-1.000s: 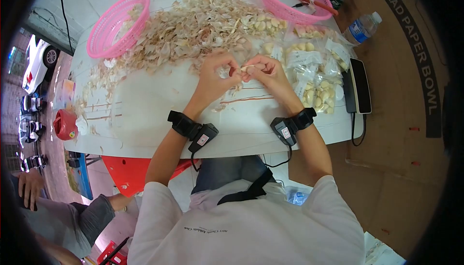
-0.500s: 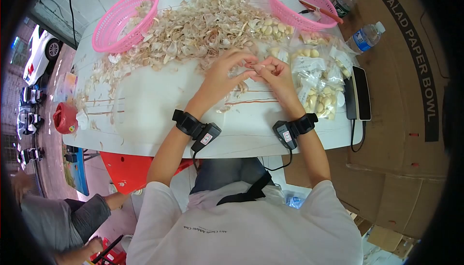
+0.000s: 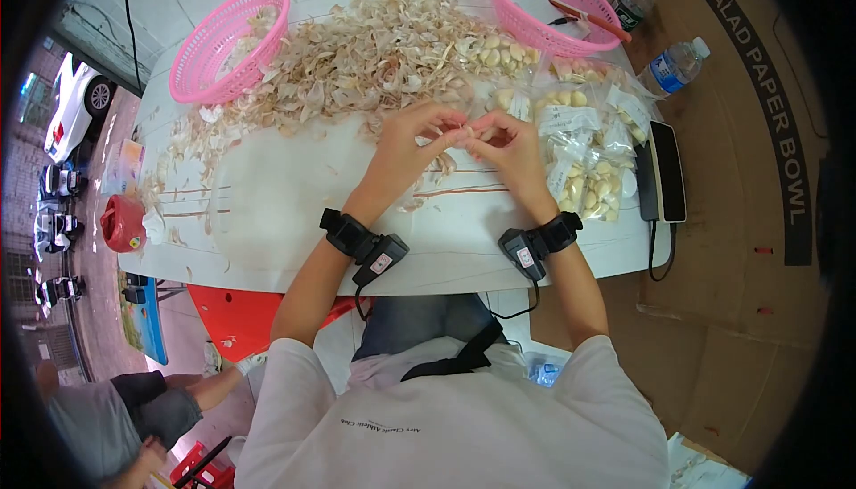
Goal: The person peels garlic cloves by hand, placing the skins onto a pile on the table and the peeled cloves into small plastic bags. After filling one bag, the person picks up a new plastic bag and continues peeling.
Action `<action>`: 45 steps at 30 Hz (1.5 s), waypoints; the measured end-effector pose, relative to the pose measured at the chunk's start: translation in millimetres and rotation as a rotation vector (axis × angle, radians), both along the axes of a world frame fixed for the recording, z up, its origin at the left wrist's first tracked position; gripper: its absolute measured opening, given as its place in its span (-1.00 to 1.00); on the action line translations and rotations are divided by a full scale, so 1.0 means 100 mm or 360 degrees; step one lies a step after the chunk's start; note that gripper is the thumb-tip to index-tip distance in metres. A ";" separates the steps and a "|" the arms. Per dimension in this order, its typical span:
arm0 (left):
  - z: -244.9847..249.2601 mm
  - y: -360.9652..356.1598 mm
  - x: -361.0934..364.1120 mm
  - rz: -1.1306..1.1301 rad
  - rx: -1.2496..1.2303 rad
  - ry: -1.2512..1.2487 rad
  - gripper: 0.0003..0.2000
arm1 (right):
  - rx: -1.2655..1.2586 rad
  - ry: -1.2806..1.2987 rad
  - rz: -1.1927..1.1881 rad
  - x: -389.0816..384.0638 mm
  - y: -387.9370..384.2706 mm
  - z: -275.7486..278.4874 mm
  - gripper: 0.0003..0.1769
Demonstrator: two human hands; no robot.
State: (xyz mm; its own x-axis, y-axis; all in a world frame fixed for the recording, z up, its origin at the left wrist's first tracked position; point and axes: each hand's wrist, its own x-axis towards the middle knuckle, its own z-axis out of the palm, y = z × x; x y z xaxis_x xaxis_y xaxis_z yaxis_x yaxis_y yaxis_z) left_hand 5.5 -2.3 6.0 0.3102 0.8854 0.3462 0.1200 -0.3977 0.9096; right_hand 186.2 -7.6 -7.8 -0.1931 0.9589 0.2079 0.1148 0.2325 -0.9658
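Observation:
My left hand (image 3: 412,139) and my right hand (image 3: 512,152) meet above the table, fingertips pinched together. Between them is a small garlic clove (image 3: 469,131), mostly covered by the fingers. Just beyond the hands spreads a large heap of dry garlic skins (image 3: 357,57). A few loose skins (image 3: 445,164) lie under the hands. To the right of my right hand are clear bags of peeled garlic cloves (image 3: 603,188), some with white labels. More peeled cloves (image 3: 502,52) show at the heap's right end.
Pink baskets stand at the back left (image 3: 201,61) and back right (image 3: 571,39). Two bottles (image 3: 675,68), a phone (image 3: 667,172) with a cable and a large cardboard box (image 3: 740,150) are on the right. A red container (image 3: 122,223) sits left. Another person (image 3: 116,409) is at lower left.
Both hands have drawn slightly closer, and the clove between the fingertips is more covered now. The person at lower left has shifted, with a hand in front of the body.

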 end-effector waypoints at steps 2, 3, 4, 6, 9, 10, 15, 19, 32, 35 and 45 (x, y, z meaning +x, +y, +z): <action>-0.02 0.01 -0.01 0.0007 -0.0016 -0.0008 -0.83 | 0.0013 -0.0007 0.0048 -0.02 -0.02 0.01 -0.79; -0.04 0.01 -0.01 0.0016 -0.0032 -0.0016 -0.83 | 0.0013 -0.0007 0.0048 -0.02 -0.01 0.00 -0.79; -0.05 0.02 -0.01 0.0017 -0.0031 -0.0016 -0.83 | 0.0019 -0.0015 0.0063 -0.01 0.00 -0.03 -0.78; -0.06 0.03 -0.01 0.0061 -0.0060 -0.0069 -0.86 | 0.0023 -0.0023 0.0077 -0.02 0.00 -0.04 -0.78; -0.06 0.03 -0.01 0.0078 -0.0109 -0.0098 -0.88 | -0.0011 0.0049 0.0138 -0.04 -0.01 0.00 -0.79; -0.06 0.03 -0.01 0.0078 -0.0108 -0.0098 -0.88 | -0.0015 0.0045 0.0125 -0.04 -0.01 0.00 -0.79; -0.07 0.03 -0.02 0.0024 -0.0187 -0.0215 -0.90 | -0.0018 0.0042 0.0113 -0.04 0.00 -0.01 -0.79; -0.04 0.01 -0.02 0.0062 -0.0187 -0.0121 -0.92 | 0.0017 -0.0034 0.0076 -0.04 0.00 -0.04 -0.80; -0.08 0.06 -0.02 0.0006 0.0139 0.0139 -0.95 | 0.0067 -0.0144 0.0038 -0.05 -0.03 -0.02 -0.81; -0.05 0.03 -0.01 0.0022 0.0178 0.0189 -0.95 | 0.0043 -0.0039 0.0047 -0.07 -0.04 0.00 -0.82; -0.10 0.05 -0.02 0.0166 0.0219 0.0246 -0.93 | -0.0065 0.0477 -0.0098 -0.01 0.04 0.00 -0.84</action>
